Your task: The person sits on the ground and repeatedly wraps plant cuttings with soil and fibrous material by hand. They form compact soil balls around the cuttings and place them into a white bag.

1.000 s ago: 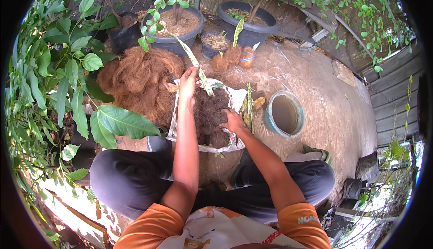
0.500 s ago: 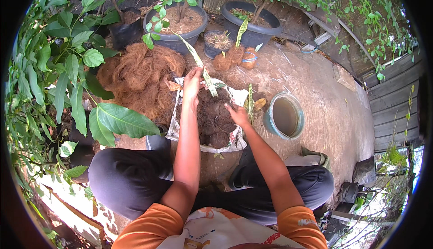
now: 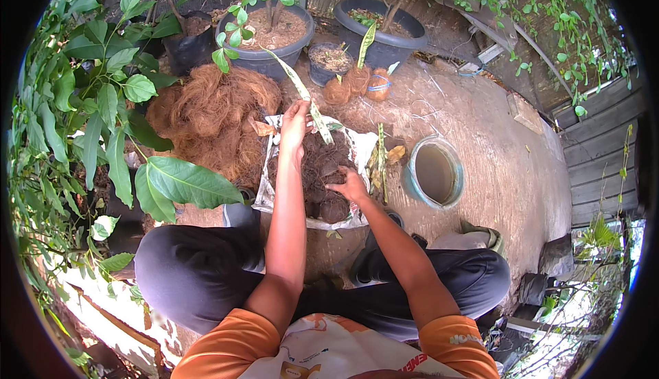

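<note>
A long, pale green mottled snake plant leaf [image 3: 317, 115] is pinched in my left hand [image 3: 295, 124], its tip pointing up and left and its lower end hanging over an opened white sack [image 3: 360, 147]. Dark fibrous potting mix [image 3: 316, 163] fills the sack. My right hand [image 3: 351, 185] is over the sack's right side, thumb and fingers spread against the dark mix. A round dark clump [image 3: 333, 209] lies just below that hand. Other snake plant leaves [image 3: 382, 163] lie beside the sack, near a dry brown leaf [image 3: 396, 154].
A heap of brown coconut fibre [image 3: 213, 115] lies left of the sack. Several fibre-wrapped balls [image 3: 378, 87], one with a leaf standing in it, sit ahead by a small pot [image 3: 329, 63] and large pots [image 3: 274, 56]. A bucket of murky water [image 3: 435, 173] stands right; foliage [image 3: 185, 180] overhangs left.
My right hand has moved left and slightly down from the sack's right edge, farther over the dark mix. My left hand keeps the leaf in nearly the same place.
</note>
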`<move>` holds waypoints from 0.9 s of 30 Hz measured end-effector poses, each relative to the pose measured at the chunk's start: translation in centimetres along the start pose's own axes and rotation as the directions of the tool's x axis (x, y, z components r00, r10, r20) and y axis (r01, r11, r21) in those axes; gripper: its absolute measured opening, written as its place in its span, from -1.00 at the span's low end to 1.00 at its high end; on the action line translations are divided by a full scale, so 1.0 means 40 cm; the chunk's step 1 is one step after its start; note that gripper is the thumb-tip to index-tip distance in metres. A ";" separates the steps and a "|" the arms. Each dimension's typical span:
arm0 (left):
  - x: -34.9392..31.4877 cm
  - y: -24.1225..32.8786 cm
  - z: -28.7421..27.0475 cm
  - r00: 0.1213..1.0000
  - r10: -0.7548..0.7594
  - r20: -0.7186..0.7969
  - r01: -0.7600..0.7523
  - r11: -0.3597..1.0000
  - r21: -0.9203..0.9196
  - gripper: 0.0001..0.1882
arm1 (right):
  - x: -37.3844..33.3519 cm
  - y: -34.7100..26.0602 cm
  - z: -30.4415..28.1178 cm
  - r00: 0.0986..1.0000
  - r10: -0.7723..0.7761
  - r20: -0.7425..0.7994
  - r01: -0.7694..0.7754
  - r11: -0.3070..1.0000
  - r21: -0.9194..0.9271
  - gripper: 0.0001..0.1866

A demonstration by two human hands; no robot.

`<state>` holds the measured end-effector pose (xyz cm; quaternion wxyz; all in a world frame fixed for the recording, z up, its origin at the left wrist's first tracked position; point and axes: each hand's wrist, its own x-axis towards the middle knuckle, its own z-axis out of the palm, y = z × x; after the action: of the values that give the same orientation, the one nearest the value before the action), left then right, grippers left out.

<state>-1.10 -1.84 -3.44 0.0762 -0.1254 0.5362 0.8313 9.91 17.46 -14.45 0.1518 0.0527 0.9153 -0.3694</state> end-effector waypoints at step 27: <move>-0.010 0.004 0.010 0.999 0.024 0.038 -0.023 0.999 -0.040 -0.69 | 0.077 0.040 -0.004 0.942 0.094 -0.321 0.039 0.922 0.385 -0.30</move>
<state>-0.82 -1.54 -3.02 0.0742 -0.1045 0.5194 0.8449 7.28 18.66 -16.39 -0.0135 0.1562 0.8359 -0.5260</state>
